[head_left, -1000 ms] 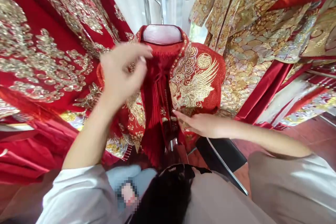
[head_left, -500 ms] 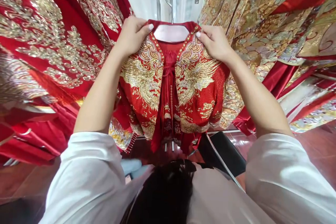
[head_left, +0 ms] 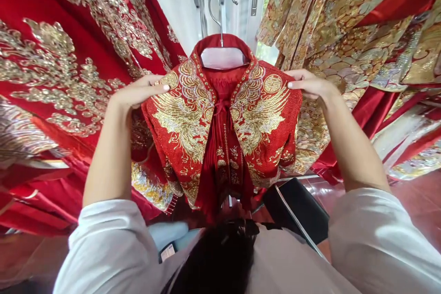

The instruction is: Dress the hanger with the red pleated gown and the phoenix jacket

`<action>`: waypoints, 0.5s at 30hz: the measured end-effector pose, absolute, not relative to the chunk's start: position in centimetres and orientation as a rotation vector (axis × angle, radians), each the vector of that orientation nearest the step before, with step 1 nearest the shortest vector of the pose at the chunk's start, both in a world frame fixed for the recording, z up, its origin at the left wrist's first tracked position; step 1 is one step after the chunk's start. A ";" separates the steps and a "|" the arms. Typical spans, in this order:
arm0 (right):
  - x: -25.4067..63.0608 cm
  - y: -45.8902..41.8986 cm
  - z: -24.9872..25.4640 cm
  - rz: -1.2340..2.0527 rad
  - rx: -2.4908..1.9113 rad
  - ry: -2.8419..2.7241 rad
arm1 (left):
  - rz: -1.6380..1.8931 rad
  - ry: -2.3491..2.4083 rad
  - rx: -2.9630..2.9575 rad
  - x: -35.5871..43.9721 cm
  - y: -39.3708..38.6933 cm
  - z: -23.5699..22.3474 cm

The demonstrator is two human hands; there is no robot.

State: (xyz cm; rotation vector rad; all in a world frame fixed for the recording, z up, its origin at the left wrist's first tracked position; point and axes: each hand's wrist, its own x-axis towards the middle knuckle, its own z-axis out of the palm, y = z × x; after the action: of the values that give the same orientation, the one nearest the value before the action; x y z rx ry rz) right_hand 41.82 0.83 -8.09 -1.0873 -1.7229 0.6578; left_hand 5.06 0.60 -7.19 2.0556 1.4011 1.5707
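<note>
A red jacket with gold embroidered wings and a beaded front edge hangs on a hanger in front of me. Its collar stands up around the hanger's pale neck piece. My left hand pinches the shoulder on the left, thumb in front and fingers behind the cloth. On the other side my right hand grips the opposite shoulder in the same way. Between the jacket's open fronts shows a dark red pleated garment with a small tied bow near its top.
A red gown with silvery gold beading hangs at the left. Gold patterned garments fill the right side. A black flat object lies low at the right, near a thin metal bar. Behind the hanger stands a white door frame.
My hands have gone from apart at the jacket's front, to its collar, then outward to both shoulders. The collar now stands higher and the fronts lie spread evenly.
</note>
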 end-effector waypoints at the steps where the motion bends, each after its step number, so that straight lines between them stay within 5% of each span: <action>1: 41.7 0.7 -9.0 0.620 -1.130 -1.713 | 1.501 1.421 2.083 4.2 0.9 -7.7; 7: 38.1 0.6 -13.0 -0.212 -1.391 -1.473 | 1.640 1.884 2.028 3.5 1.7 -11.1; 12: 34.9 -2.7 -14.8 -0.437 -1.502 -1.322 | 1.838 2.056 2.019 7.6 -1.1 -16.6; 15: 30.8 -5.8 -19.0 -0.501 -1.608 -1.284 | 1.628 2.119 2.044 9.6 -3.4 -22.7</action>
State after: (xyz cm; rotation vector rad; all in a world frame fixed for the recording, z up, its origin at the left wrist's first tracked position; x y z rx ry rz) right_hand 30.78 -5.77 -18.97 -1.6083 -1.2843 -0.5009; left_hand 9.59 -3.41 -22.70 2.0444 2.1191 1.6279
